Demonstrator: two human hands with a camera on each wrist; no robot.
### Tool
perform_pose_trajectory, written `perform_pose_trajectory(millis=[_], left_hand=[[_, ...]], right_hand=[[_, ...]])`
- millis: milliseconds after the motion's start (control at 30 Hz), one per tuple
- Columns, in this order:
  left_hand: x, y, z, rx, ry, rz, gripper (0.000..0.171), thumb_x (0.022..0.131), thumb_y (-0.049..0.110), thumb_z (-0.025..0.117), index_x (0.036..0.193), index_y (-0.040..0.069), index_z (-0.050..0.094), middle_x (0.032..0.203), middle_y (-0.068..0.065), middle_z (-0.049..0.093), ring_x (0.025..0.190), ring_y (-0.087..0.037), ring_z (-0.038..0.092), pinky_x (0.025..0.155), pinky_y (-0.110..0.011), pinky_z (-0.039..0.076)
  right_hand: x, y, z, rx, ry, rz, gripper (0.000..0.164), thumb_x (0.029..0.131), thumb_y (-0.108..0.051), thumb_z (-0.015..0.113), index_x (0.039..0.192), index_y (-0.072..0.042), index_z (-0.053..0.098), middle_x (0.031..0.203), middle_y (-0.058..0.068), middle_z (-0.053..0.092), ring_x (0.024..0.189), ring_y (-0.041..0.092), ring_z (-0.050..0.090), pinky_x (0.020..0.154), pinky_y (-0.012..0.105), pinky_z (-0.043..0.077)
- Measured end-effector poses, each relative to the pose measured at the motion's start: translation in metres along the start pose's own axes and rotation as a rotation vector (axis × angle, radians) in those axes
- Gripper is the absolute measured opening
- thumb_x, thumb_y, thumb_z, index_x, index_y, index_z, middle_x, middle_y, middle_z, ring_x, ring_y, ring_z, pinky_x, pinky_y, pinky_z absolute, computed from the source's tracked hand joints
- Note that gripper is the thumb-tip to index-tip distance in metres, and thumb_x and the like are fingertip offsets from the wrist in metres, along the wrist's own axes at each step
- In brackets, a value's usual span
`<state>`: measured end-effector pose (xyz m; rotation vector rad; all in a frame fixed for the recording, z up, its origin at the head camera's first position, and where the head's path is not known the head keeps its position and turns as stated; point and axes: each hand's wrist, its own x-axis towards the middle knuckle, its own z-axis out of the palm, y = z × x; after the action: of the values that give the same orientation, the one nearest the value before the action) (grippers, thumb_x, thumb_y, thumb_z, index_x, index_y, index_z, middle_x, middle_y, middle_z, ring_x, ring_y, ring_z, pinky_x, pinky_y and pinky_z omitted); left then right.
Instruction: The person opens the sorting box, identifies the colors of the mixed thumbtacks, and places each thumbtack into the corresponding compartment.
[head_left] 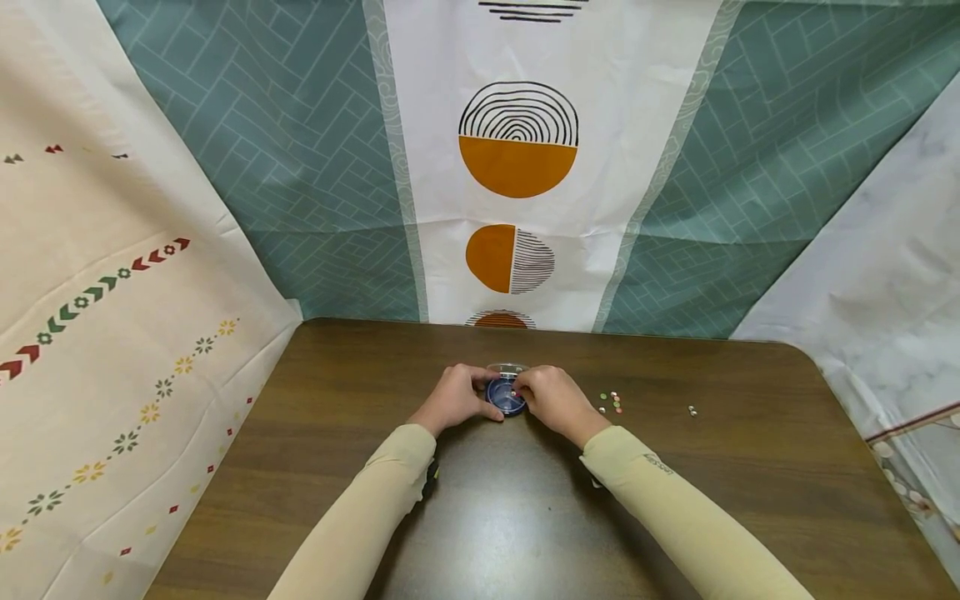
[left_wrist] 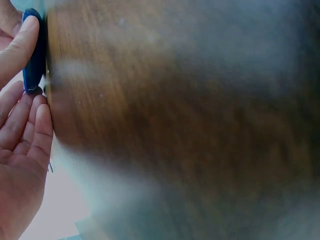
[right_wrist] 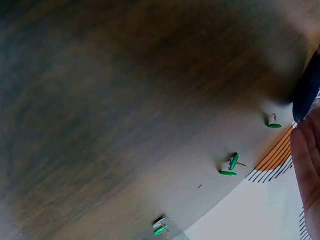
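Head view: two pale sleeves [head_left: 362,518] reach forward and inward over the brown bench [head_left: 322,508]. Between the hands sits a round blue-rimmed case [head_left: 504,405]; the left grip [head_left: 454,398] clasps it between thumb and fingers, and the right grip [head_left: 558,402] bends over it, a red speck [head_left: 514,393] at the curled fingertips, though I cannot tell whether they pinch it. Thumbtacks [head_left: 617,404] right of there look like mere dots; the right wrist view shows metal pins on green heads, one pointing up. Beyond hangs a patterned cloth [head_left: 517,171].
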<state>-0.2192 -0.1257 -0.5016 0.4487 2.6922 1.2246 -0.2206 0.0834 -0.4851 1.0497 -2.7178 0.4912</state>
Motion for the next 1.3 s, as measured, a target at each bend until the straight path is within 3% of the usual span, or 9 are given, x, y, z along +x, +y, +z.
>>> perform_pose_trajectory(millis=[233,400,633,833,1033,1300], left_hand=[[-0.001,0.001,-0.001,-0.005,0.003,0.003,0.065,0.056,0.034,0.088,0.115,0.018,0.066,0.098,0.008,0.063,0.086,-0.008,0.056,0.074,-0.023,0.045],[0.000,0.001,0.001,0.005,0.004,0.013,0.065,0.055,0.034,0.088,0.114,0.019,0.066,0.100,0.009,0.063,0.085,-0.007,0.056,0.073,-0.023,0.045],[0.001,0.001,0.001,0.013,0.004,0.002,0.065,0.054,0.034,0.089,0.114,0.020,0.066,0.100,0.009,0.062,0.084,-0.007,0.055,0.072,-0.023,0.045],[0.000,0.001,0.000,0.012,0.001,-0.008,0.065,0.055,0.034,0.088,0.115,0.022,0.066,0.102,0.010,0.061,0.085,-0.008,0.054,0.072,-0.023,0.045],[0.001,-0.002,0.000,0.014,0.005,-0.007,0.065,0.055,0.035,0.088,0.115,0.021,0.066,0.102,0.010,0.061,0.087,-0.010,0.054,0.073,-0.024,0.044],[0.001,0.000,0.002,0.013,0.003,-0.010,0.064,0.055,0.034,0.088,0.114,0.021,0.066,0.099,0.011,0.062,0.085,-0.009,0.054,0.073,-0.024,0.045]], right_hand=[[-0.004,0.000,-0.006,0.026,0.019,-0.014,0.011,0.081,-0.006,0.066,0.088,-0.013,0.070,0.083,-0.005,0.063,0.078,0.009,0.057,0.073,0.027,0.046],[-0.017,0.009,-0.022,0.017,0.056,-0.011,0.014,0.080,-0.004,0.064,0.088,-0.013,0.070,0.083,-0.006,0.062,0.079,0.009,0.057,0.073,0.027,0.046],[-0.045,0.038,-0.060,0.071,0.144,0.112,0.015,0.081,-0.004,0.066,0.090,-0.016,0.070,0.090,-0.006,0.064,0.081,0.006,0.058,0.070,0.026,0.047],[-0.072,0.063,-0.083,0.123,0.151,0.258,0.013,0.084,-0.007,0.065,0.092,-0.016,0.069,0.089,-0.006,0.064,0.062,0.003,0.055,0.058,0.025,0.046],[-0.086,0.079,-0.080,0.092,0.129,0.363,0.008,0.084,-0.013,0.067,0.092,-0.013,0.069,0.084,-0.007,0.064,0.070,0.008,0.057,0.062,0.031,0.047],[-0.093,0.081,-0.070,0.083,0.005,0.469,0.004,0.080,-0.018,0.070,0.079,-0.015,0.068,0.069,-0.011,0.059,0.065,0.009,0.055,0.062,0.035,0.046]])
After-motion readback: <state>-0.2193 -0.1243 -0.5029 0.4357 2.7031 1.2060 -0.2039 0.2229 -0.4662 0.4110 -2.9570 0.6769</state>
